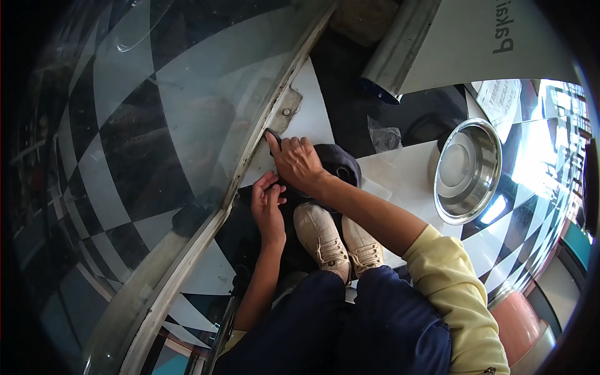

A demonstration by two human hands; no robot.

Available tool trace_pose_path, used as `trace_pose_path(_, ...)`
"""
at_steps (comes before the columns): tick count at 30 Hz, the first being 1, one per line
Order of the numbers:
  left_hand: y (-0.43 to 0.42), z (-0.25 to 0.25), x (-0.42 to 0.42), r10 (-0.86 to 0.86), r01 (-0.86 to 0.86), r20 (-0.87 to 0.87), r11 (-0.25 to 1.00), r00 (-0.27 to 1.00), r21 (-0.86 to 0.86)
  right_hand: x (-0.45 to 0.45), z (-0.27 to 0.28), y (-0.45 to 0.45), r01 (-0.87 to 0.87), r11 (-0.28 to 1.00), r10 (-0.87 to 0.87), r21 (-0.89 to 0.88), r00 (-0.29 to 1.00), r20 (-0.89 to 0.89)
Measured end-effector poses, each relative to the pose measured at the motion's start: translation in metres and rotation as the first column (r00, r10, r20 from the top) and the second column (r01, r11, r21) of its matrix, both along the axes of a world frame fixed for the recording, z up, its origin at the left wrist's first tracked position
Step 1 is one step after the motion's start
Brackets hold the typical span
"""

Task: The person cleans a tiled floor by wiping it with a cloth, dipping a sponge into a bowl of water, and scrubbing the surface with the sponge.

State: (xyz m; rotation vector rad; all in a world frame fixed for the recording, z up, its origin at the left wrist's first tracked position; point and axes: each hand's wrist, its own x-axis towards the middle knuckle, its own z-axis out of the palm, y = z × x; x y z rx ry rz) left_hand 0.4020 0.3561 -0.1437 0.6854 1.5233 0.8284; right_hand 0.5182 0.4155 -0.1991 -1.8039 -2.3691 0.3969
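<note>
Black-and-white checkered floor [400,167] underlay the scene, with a large glass panel [131,125] and its worn, pale frame [239,172] extending from 8 to 11 o'clock. Right hand [299,164]: near the center of the view, fingers bent and closed upon a small dark pad [274,133]. The pad lay at the fingertips, at 11 o'clock from the knuckles, against or just beside the frame; its full outline was hidden. Left hand [269,203]: at 7 o'clock from the right, near the frame, fingers loosely curled and partly spread, nearest the pad's hand and apart from the pad itself. A dark cloth bundle [340,161] rested at 3 o'clock from the right hand, partly behind the wrist. Pale laced shoes [322,234] stood between 5 and 6 o'clock. A clear plastic scrap [384,135] lay toward 2 o'clock; a shiny metal basin [467,172], well apart at 3 o'clock; a lettered panel [481,50], toward 1 o'clock.
</note>
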Motion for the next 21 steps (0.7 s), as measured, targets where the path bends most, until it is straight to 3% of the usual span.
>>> trace_pose_path(8, -0.009, -0.001, -0.004, 0.122, -0.117, -0.081, 0.991, 0.989, 0.06, -0.025, 0.006, -0.017, -0.115, 0.99, 0.114, -0.086, 0.993, -0.013)
trace_pose_path(15, -0.019, 0.003, -0.009, 0.222, -0.208, -0.162, 0.973, 0.961, 0.102, -0.042, 0.004, -0.033, -0.205, 0.978, 0.203, -0.042, 0.978, -0.043)
trace_pose_path(18, -0.025, 0.002, -0.013, 0.225, -0.182, -0.299, 0.97, 0.928, 0.163, -0.036, 0.0, -0.033, -0.277, 0.959, 0.266, -0.057, 0.951, -0.156)
trace_pose_path(21, -0.025, 0.001, -0.016, 0.246, -0.192, -0.287, 0.96, 0.926, 0.203, -0.047, 0.007, -0.036, -0.433, 0.875, 0.39, -0.217, 0.895, -0.215)
